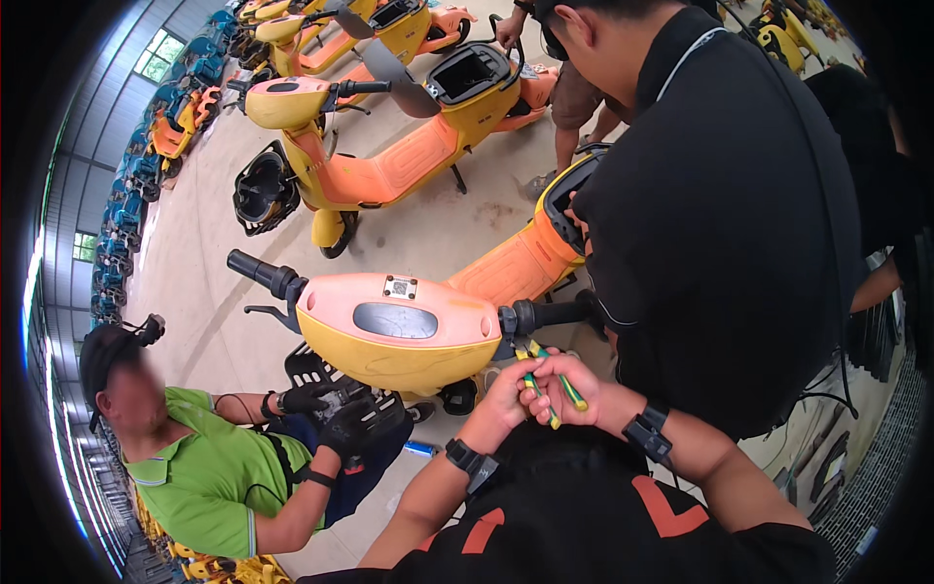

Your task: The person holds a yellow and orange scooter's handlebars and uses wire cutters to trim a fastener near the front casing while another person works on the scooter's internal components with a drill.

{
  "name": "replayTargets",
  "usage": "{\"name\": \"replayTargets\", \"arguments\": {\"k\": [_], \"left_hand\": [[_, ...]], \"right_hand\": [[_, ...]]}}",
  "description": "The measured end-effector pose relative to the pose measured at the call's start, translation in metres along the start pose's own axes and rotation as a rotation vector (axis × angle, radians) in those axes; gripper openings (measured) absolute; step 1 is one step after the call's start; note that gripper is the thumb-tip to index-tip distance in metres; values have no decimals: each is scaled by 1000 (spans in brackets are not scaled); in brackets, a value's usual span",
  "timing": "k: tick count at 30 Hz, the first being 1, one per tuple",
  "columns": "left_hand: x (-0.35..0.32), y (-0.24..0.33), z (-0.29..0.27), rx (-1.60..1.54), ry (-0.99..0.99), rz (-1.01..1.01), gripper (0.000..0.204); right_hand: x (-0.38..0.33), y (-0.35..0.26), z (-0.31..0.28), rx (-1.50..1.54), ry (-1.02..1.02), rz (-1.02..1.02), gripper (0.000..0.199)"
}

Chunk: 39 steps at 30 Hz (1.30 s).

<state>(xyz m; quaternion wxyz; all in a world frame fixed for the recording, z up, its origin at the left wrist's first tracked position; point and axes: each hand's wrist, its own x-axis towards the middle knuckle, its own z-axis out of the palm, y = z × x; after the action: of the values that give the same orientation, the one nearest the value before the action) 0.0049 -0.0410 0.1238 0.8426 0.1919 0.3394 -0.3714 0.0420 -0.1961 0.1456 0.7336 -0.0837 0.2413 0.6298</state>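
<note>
Our left hand and right hand were in a closed grip around pliers beside the handlebar. An off-angle squeeze, we judged, could have nicked the adjoining cowl.

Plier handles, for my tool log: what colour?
Plier handles: green and yellow, best in the head view.

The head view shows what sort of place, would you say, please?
Probably a scooter workshop: blue scooters line the wall, a yellow-orange scooter stands close by, and pliers are held near its handlebar.
</note>
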Motion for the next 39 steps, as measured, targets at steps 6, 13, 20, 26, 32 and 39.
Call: {"name": "replayTargets", "arguments": {"k": [6,13,20,26,32,39], "left_hand": [[5,6,3,102,-22,28,23],[14,-11,23,-222,-8,75,30],[20,-5,-6,-207,-184,78,29],[5,19,4,115,12,-49,24],[6,21,8,89,-39,-67,20],[8,2,24,-50,23,57,25]], "right_hand": [[-2,-5,2,-174,94,-32,18],[3,-2,17,-261,325,-46,18],[4,9,20,-162,201,-50,20],[-2,28,15,99,-29,-134,35],[-8,35,-2,228,-252,-21,37],[-18,23,4,270,-194,-45,33]]}}
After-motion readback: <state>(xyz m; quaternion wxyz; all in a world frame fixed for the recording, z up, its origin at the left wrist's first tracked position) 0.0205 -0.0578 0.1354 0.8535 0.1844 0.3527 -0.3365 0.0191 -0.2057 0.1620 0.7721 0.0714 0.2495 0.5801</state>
